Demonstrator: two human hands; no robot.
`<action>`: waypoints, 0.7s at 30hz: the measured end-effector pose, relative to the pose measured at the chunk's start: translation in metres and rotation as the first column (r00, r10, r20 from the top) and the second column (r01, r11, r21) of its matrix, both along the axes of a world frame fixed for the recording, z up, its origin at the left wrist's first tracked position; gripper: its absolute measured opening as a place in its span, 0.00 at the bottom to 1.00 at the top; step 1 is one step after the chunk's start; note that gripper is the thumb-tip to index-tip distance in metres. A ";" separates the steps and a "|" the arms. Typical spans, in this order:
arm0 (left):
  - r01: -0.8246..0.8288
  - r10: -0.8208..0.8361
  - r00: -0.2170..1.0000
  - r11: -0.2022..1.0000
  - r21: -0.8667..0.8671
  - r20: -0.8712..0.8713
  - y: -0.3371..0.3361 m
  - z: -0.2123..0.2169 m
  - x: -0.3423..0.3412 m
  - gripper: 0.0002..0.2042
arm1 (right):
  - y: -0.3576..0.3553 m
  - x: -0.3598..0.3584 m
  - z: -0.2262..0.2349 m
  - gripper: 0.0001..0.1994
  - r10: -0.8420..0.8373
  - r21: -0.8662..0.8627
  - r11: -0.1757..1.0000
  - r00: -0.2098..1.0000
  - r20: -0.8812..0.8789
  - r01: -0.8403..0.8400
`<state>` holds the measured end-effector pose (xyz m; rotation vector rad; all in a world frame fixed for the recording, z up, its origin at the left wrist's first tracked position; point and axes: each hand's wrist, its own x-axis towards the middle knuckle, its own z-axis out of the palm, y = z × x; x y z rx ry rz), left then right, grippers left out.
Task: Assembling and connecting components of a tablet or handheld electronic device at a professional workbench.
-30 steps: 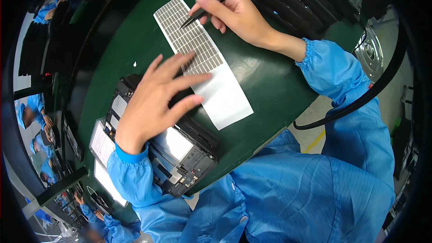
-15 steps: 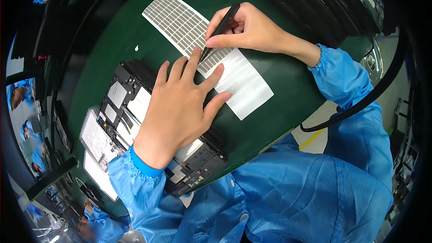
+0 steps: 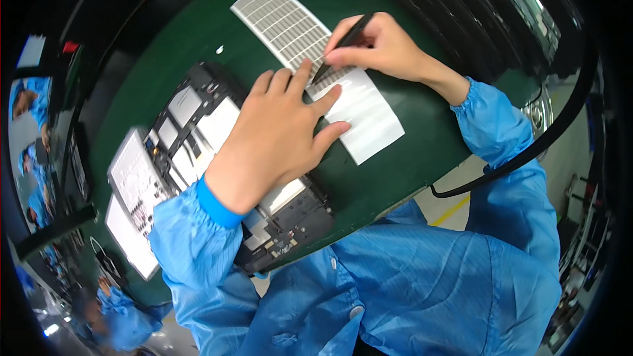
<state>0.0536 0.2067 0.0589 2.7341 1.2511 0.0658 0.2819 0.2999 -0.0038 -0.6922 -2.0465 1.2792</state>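
Observation:
A white sheet of small grey rectangular stickers (image 3: pixel 280 16) lies slantwise on the green table, its near part blank and white. My left hand (image 3: pixel 273 122) rests on the sheet's left edge with fingers spread, palm over an opened laptop chassis (image 3: pixel 290 231). Between thumb and fingers my right hand (image 3: pixel 379 46) grips black tweezers (image 3: pixel 353 34). Their tips touch the sheet close to my left fingertips, at the border of the sticker rows and the blank part. Whether a sticker is between the tips is too small to tell.
Left of the chassis lie a clear plastic tray of small screws (image 3: pixel 142 178) and a white sheet (image 3: pixel 128 234). A small white scrap (image 3: pixel 219 49) is on the green table (image 3: pixel 422 132). Black stacked panels (image 3: pixel 455 13) stand at the far right. A co-worker's blue sleeve (image 3: pixel 128 320) shows lower left.
The whole view has shifted a little, so the sheet and hands appear farther right. Both hands keep their places on the sheet, and the tweezers stay at the sticker rows.

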 end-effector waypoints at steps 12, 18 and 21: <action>-0.434 0.330 0.784 0.897 0.086 0.525 -0.054 0.040 -0.162 0.18 | 0.003 -0.055 0.048 0.16 -0.235 -0.336 0.925 0.963 -0.132 0.179; -0.534 0.363 0.673 0.842 0.084 0.644 -0.065 -0.007 -0.160 0.26 | -0.009 -0.176 0.069 0.17 0.073 -0.103 0.991 0.990 -0.122 -0.086; -0.544 0.290 0.673 0.817 0.190 0.680 -0.062 -0.010 -0.161 0.20 | -0.002 -0.191 0.057 0.18 0.073 -0.090 0.993 0.995 -0.063 -0.079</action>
